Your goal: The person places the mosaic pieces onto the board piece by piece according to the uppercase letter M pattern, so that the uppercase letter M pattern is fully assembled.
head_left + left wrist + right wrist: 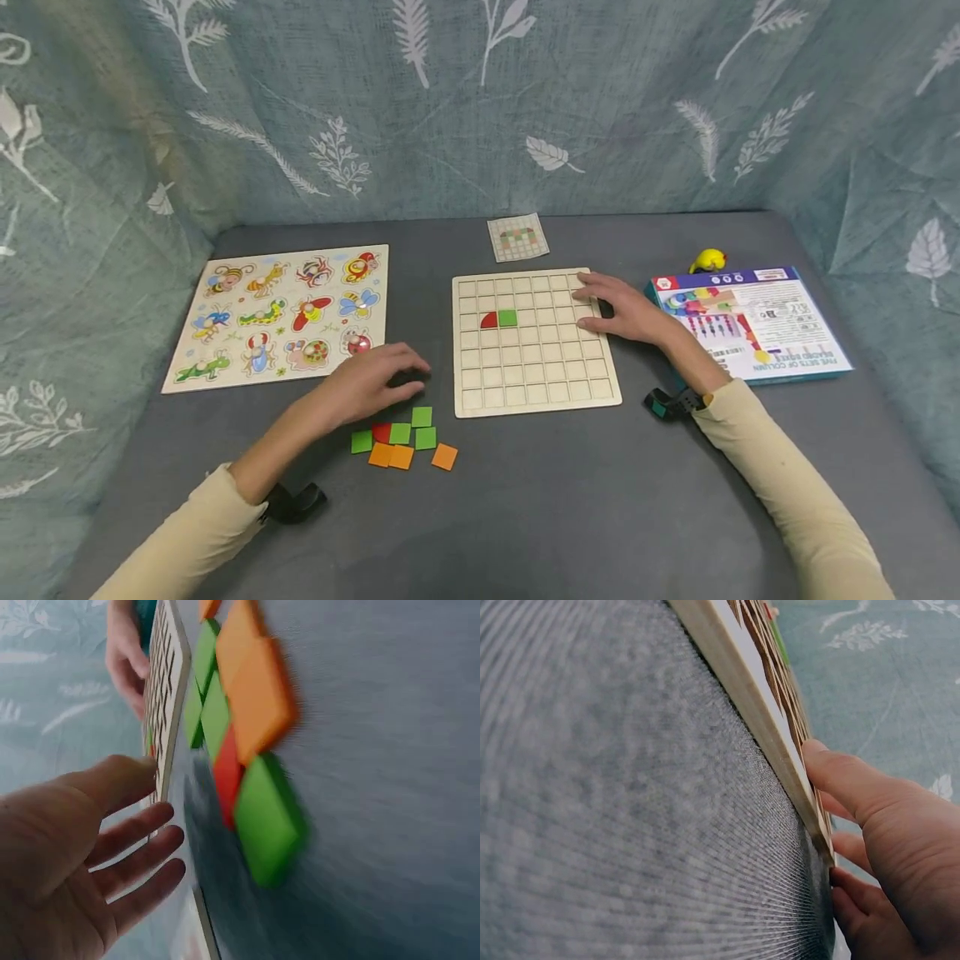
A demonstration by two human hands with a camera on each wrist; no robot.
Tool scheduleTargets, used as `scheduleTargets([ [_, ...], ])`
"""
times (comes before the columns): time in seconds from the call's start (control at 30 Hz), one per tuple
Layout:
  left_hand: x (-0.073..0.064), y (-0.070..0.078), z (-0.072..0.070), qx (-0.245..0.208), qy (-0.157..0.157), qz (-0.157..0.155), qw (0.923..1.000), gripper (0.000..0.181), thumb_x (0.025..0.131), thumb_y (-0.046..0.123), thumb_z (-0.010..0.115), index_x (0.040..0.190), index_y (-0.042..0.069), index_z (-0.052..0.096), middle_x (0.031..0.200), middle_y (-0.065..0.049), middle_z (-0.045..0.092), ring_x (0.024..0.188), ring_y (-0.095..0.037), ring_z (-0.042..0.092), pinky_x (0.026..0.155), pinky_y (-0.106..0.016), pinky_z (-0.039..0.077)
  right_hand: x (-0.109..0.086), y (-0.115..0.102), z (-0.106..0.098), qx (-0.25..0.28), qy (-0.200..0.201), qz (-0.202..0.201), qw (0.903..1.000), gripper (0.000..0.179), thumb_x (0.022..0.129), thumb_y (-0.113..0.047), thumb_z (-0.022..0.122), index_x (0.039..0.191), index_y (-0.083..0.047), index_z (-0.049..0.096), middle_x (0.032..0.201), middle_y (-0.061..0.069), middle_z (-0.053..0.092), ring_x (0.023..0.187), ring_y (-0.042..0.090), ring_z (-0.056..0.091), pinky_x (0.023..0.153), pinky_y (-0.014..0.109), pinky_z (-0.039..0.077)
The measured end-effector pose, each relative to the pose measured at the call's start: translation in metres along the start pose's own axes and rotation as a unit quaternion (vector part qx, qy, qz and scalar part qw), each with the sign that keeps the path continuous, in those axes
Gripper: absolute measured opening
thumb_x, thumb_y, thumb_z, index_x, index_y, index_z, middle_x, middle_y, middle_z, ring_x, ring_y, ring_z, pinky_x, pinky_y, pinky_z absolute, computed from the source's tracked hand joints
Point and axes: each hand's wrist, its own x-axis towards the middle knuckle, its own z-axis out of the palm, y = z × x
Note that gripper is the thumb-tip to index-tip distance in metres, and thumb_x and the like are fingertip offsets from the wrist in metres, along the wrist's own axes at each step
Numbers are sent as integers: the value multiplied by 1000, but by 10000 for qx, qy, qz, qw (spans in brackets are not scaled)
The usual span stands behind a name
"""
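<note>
A square wooden grid board (536, 385) lies at mid-table, with a red quarter-round piece (490, 320) and a green square tile (507, 317) side by side in its upper left cells. My right hand (622, 308) rests at the board's upper right edge, thumb and fingertips on the rim, fingers relaxed. Left of the board, my left hand (367, 383) holds nothing, its fingers loosely extended just beyond a group of loose pieces. That group has several green tiles (425, 437), orange tiles (444, 457) and a red piece (381, 432) partly covered by a green one.
An insect peg puzzle (284, 335) lies at the left, partly behind the left hand. Behind the grid board is a small pattern card (518, 249). A flat toy box (780, 321) and a yellow toy (708, 260) are on the right. Patterned cloth (465, 158) hangs behind the table.
</note>
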Motion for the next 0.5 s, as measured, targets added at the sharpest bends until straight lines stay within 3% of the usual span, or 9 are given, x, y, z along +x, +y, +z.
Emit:
scheduleTargets([
  [0.13, -36, -8, -1, 165, 45, -60, 9998, 22, 89, 21, 70, 111, 17, 70, 109, 4, 68, 101, -15, 62, 90, -39, 52, 1, 1, -2, -38, -33, 12, 10000, 49, 92, -23, 67, 136, -5, 54, 157, 20, 29, 147, 41, 20, 115, 60, 21],
  [0.27, -62, -13, 1, 149, 171, 60, 9997, 22, 87, 21, 72, 110, 21, 70, 109, 9, 66, 102, -11, 61, 89, -38, 52, 1, 3, -1, -50, -35, 57, 10000, 50, 92, -24, 67, 136, -5, 54, 157, 20, 29, 147, 41, 19, 115, 61, 20],
  [0.37, -73, -14, 5, 190, 342, 247, 9989, 24, 85, 22, 75, 108, 23, 71, 110, 12, 64, 102, -7, 59, 87, -35, 53, 1, 3, -1, -28, -32, 87, 10000, 49, 92, -23, 67, 136, -4, 54, 157, 20, 29, 147, 41, 20, 115, 61, 20],
  [0.5, -75, -13, 11, 228, 581, 673, 9958, 24, 81, 21, 79, 104, 23, 72, 110, 12, 64, 101, -5, 58, 84, -32, 54, 0, 1, -1, -19, -7, 93, 10000, 49, 91, -21, 67, 135, -4, 54, 156, 20, 30, 147, 41, 20, 115, 61, 20],
])
